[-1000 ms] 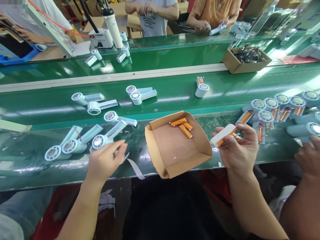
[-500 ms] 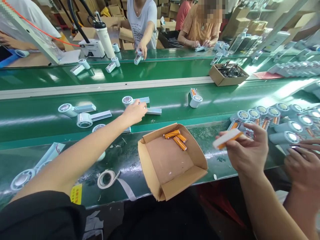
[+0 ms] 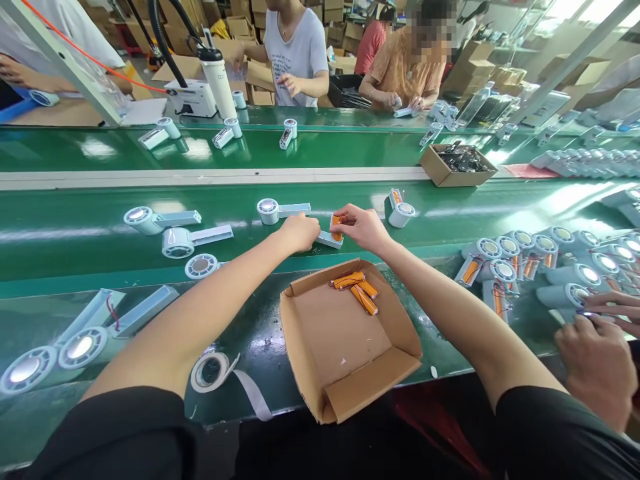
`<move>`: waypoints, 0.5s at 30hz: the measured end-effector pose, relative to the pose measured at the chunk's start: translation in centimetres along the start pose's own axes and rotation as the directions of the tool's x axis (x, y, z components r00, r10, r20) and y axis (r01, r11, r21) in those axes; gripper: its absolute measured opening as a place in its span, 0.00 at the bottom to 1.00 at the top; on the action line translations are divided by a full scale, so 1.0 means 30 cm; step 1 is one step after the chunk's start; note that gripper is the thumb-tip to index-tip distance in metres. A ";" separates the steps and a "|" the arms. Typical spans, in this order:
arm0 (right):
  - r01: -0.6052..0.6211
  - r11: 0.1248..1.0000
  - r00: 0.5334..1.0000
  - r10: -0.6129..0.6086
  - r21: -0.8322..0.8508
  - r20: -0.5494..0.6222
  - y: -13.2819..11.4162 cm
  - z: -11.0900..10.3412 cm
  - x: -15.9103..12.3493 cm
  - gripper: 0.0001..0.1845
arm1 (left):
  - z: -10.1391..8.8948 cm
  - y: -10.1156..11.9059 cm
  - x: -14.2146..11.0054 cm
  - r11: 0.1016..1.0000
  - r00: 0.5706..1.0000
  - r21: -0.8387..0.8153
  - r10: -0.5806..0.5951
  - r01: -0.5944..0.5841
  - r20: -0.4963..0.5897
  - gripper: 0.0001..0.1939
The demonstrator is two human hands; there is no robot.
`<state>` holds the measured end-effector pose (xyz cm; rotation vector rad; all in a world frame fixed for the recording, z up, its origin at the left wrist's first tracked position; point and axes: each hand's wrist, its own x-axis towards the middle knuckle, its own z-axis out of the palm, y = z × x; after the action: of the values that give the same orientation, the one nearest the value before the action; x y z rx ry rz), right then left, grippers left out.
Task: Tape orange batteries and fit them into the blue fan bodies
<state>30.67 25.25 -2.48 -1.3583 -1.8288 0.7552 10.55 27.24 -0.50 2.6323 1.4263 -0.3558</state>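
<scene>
My left hand [image 3: 300,232] is closed on a light-blue handheld fan [image 3: 330,241]; its round head is hidden behind the hand, and the trough-like handle points right. My right hand [image 3: 367,228] pinches an orange battery [image 3: 337,229] at the end of that handle. Just behind my left hand lies another fan [image 3: 268,211] with an open handle. In front of my hands, a cardboard box [image 3: 327,333] holds several orange batteries [image 3: 364,299] near its far side.
More fans [image 3: 179,243] lie to the left, and one fan [image 3: 401,214] with a battery sits right. Rows of fans [image 3: 487,249] stand near a co-worker's hands [image 3: 595,353]. A tape roll [image 3: 210,372] lies near the front edge. Across the belt, a parts box [image 3: 450,175] stands.
My right hand has swung left and forward, carrying the battery to the fan's handle. My left hand has moved slightly right with the fan. Across the belt, a co-worker has let go of a fan.
</scene>
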 end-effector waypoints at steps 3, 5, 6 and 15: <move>0.005 0.985 0.999 0.001 -0.172 0.035 0.010 -0.006 0.006 0.14 | -0.011 0.017 0.020 0.998 0.999 -0.051 -0.037 0.037 -0.003 0.15; 0.015 0.969 0.999 -0.002 -0.247 0.054 0.016 -0.018 0.008 0.12 | -0.021 0.013 0.031 0.995 0.999 -0.094 -0.046 0.045 -0.005 0.13; 0.022 0.960 0.998 -0.004 -0.278 0.066 0.020 -0.025 0.008 0.12 | -0.025 0.008 0.035 0.992 0.999 -0.116 -0.047 0.046 -0.007 0.12; 0.287 0.762 0.924 -0.061 -0.581 0.377 0.020 -0.020 0.003 0.06 | -0.008 0.011 0.076 0.971 0.984 -0.219 -0.129 0.100 -0.121 0.15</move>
<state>31.48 25.51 -2.59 -1.4792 -2.6065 0.2737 12.07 28.95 -0.86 2.4494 1.5653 -0.0331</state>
